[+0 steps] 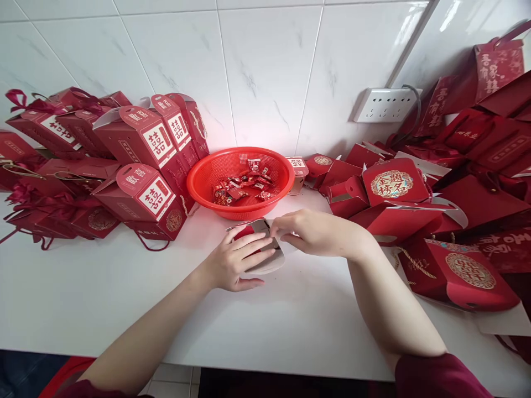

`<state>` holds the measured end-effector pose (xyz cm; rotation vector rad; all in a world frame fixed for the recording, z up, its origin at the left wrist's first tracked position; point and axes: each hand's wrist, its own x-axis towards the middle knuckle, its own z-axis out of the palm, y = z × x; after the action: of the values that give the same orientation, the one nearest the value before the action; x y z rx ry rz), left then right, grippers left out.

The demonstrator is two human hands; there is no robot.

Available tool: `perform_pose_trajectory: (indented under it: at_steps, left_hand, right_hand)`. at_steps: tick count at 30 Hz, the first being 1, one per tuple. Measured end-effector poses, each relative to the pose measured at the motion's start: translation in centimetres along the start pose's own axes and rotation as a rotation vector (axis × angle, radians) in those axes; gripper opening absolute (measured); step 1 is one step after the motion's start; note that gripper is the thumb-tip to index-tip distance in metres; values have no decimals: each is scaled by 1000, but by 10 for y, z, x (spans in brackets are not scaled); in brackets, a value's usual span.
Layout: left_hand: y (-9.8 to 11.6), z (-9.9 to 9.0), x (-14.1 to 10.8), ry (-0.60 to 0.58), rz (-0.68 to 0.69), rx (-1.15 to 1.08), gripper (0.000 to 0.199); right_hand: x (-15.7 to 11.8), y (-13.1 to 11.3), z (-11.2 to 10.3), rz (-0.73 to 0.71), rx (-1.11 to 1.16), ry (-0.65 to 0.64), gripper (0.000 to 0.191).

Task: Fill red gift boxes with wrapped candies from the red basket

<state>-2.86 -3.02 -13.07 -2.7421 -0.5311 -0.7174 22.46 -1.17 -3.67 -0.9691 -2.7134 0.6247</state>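
Observation:
A small red gift box (265,267) with a pale inside stands in front of me, its top open and its flaps folded outward. Across its left side and opening rests my left hand (236,260), fingers stretched and slightly spread, thumb apart near the front flap. My right hand (315,231) is closed, with thumb and fingers pinched at the box's right edge; the exact fold between them is partly hidden. Just behind both hands sits a red plastic basket (199,190) holding several red-wrapped candies (240,189).
Finished-looking red boxes (143,193) with handles and ribbons are stacked at the left. More red boxes (394,182), many with raised flaps, crowd the right. A white power strip (385,105) is on the tiled wall (265,72). The white table (103,298) ends near my body.

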Motion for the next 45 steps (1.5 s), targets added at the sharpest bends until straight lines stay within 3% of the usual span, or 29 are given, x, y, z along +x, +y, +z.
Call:
perform_pose_trajectory:
  at_steps: [3,10,15,19,24,30,36,41,45]
  left_hand:
    - [-5,1,-2,-16,-27,22,57]
    - [-13,-3,-9,218,-8,34,59]
    - [-24,-15,-13,220,-70,68,40]
    - [-31,-8,-16,268,-184,72,36]
    - [-31,6,-18,180,-199,-73,41]
    - [-20,13,-17,199,-269,-166,37]
    - [-15,6,-12,78,-215,-110,42]
    - [-12,0,-10,-31,-201,-145,34]
    - [-8,2,-10,-54,-172,-176,27]
  right_hand:
    - [0,0,0,-16,57,2,25]
    - [3,17,-2,159,14,-44,16]
    - [1,32,-4,312,-66,-10,11]
    - [2,33,-5,429,-117,0,11]
    - [12,26,1,531,-270,-27,29]
    - [24,22,11,600,-372,-122,27]
    - [27,19,15,531,-396,-148,22]
    - [25,18,16,479,-399,-144,22]
    - [24,18,20,410,-402,-149,24]
